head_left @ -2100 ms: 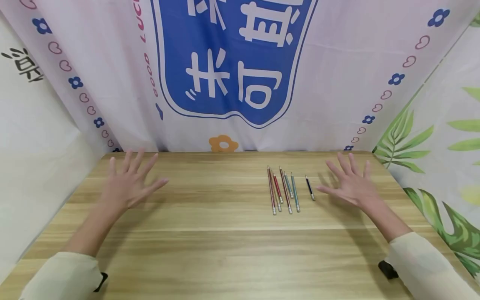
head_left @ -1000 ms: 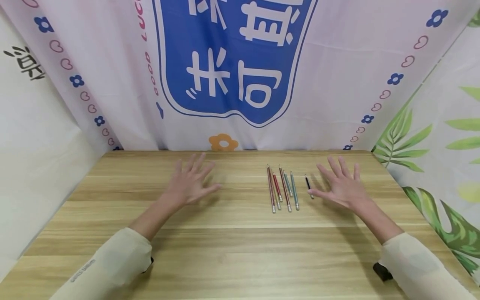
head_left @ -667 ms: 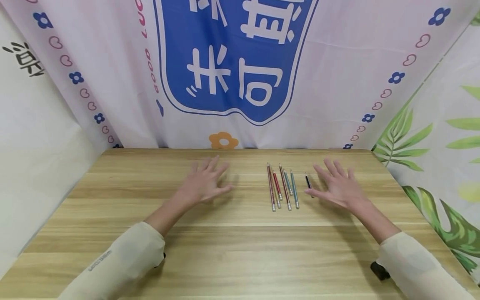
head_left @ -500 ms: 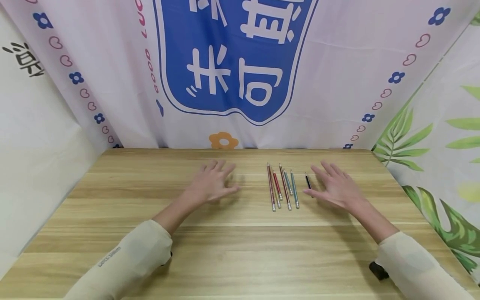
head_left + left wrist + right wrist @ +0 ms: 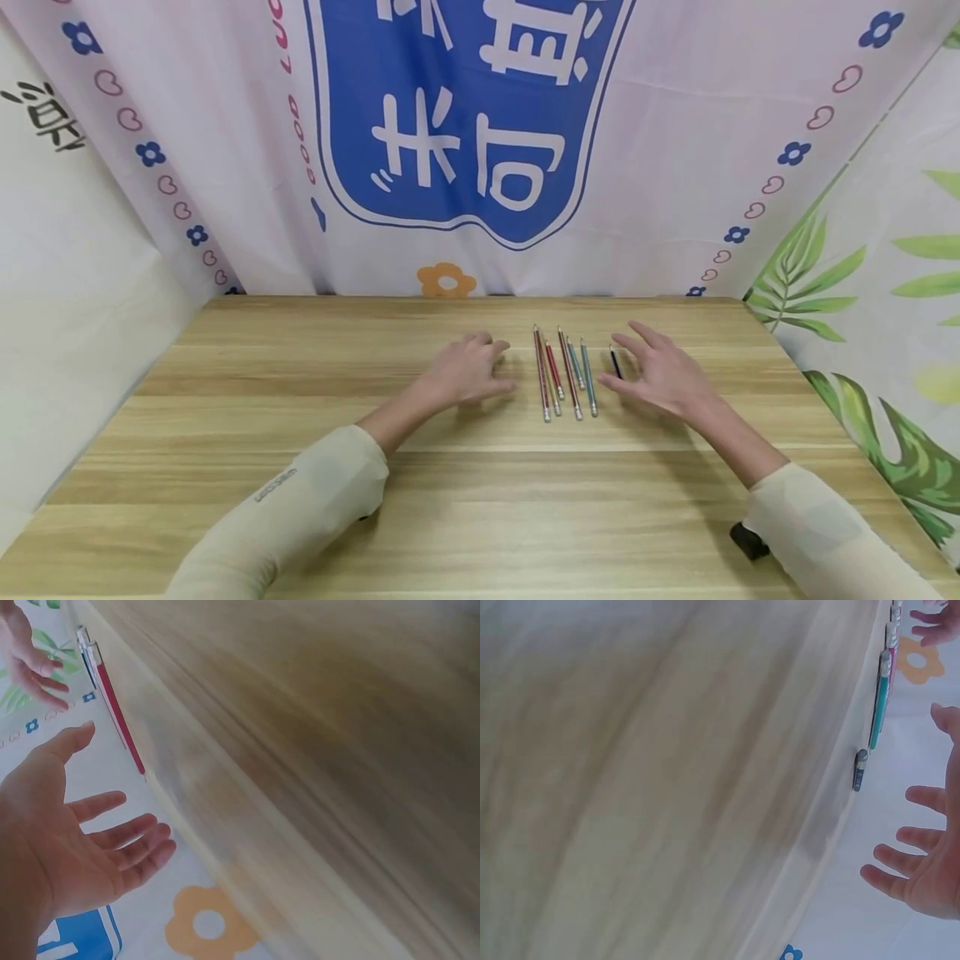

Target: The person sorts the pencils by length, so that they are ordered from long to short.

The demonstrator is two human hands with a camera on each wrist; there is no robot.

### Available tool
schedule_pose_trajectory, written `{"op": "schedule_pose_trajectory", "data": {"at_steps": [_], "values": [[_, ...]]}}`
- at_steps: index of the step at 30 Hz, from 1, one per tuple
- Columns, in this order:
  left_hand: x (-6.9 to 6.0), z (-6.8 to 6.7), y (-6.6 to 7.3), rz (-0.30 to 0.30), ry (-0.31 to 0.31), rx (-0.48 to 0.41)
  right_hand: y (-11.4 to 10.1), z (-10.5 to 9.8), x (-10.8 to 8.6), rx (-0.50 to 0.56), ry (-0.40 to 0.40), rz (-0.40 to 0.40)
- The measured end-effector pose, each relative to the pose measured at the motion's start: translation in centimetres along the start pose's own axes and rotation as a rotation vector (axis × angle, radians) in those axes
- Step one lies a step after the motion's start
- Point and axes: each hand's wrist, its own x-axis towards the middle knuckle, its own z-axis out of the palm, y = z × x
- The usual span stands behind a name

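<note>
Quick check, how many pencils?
7, left to right in head view: maroon, brownish, red, second maroon, short teal, long teal, then black, partly hidden by the right hand.

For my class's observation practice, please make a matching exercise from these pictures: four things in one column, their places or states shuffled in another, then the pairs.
1. left hand
2. dark pencil
3. orange flower
4. table

A. printed on the backdrop
B. wood-grained, beneath the pencils
C. left of the pencils, holding nothing
D. set apart from the other pencils, near the right hand

Pairs: 1-C; 2-D; 3-A; 4-B
</note>
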Motion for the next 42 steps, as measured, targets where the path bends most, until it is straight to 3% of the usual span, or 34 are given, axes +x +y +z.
{"op": "schedule_pose_trajectory", "data": {"at_steps": [12, 25, 35, 42], "values": [[2.3, 1.2, 2.0, -0.054, -0.035, -0.221, -1.1, 0.3, 0.5, 0.114, 0.013, 0.014], [4.6, 2.2, 3.4, -0.142, -0.003, -0.161, -1.9, 0.3, 0.9, 0.225, 0.034, 0.001], [4.6, 2.4, 3.9, -0.205, 0.005, -0.119, -2.5, 0.2, 1.0, 0.272, 0.036, -0.012], [4.3, 2.3, 3.4, -0.246, 0.01, -0.19, -2.7, 0.2, 1.0, 0.308, 0.018, 0.01]]}}
